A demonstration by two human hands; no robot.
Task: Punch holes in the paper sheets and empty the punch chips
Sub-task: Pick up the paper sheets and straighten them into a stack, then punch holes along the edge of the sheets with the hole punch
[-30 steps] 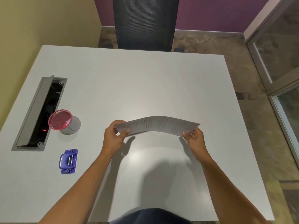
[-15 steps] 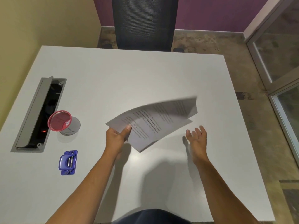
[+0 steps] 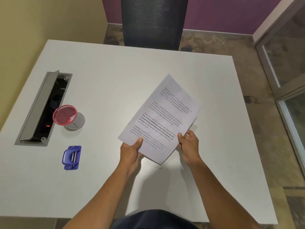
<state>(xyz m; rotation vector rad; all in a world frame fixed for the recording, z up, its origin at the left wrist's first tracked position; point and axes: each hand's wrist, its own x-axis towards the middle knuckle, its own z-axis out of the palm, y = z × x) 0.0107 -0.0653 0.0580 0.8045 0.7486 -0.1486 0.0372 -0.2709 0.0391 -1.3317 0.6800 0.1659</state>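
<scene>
I hold printed paper sheets (image 3: 162,116) above the middle of the white table (image 3: 115,71), turned diagonally with the text facing up. My left hand (image 3: 130,152) pinches the near left edge, thumb on top. My right hand (image 3: 189,147) grips the near right edge. A blue hole punch (image 3: 72,157) lies flat on the table to the left of my left hand, apart from it. A red mesh cup (image 3: 65,115) on a grey base stands behind the punch.
An open grey cable tray (image 3: 39,108) is sunk into the table at the far left. A dark mesh office chair (image 3: 152,22) stands at the far table edge. Glass door panels (image 3: 287,66) lie to the right.
The sheets were held flat by both hands, then swung by the left hand alone while the right hand let go. Now the sheets face up and the right hand grips them again.
</scene>
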